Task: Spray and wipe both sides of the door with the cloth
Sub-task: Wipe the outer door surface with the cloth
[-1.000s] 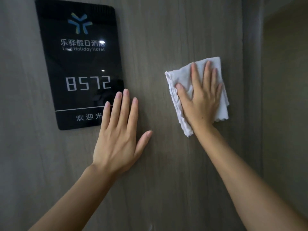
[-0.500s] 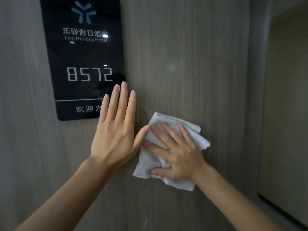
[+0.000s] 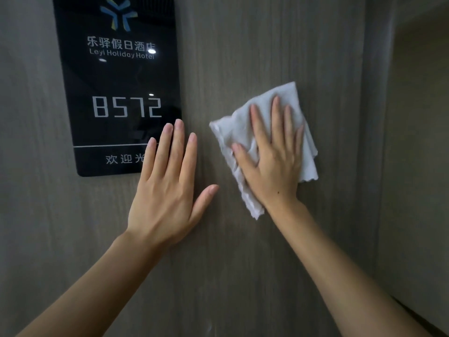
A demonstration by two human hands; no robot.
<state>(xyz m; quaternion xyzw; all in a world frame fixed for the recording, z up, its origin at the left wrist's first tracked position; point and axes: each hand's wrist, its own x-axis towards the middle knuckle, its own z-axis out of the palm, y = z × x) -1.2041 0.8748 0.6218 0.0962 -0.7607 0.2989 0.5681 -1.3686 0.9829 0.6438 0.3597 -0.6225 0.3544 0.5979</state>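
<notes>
Right hand point(image 3: 272, 164), fingers straight, presses white cloth point(image 3: 245, 122) on door point(image 3: 243, 263). Left hand point(image 3: 165, 190), flat and released, at 9 o'clock, fingertips overlapping room sign point(image 3: 116, 93).

1. Two hands are seen: the left hand point(image 3: 167, 190) and the right hand point(image 3: 272, 161).
2. One white cloth point(image 3: 245, 127) is counted.
3. One wood-grain door point(image 3: 243, 263) is seen.
4. One black sign plate point(image 3: 116, 81) is counted on the door.
5. Four digits, 8572, are shown on the plate.
6. One logo point(image 3: 119, 14) is shown at its top.
</notes>
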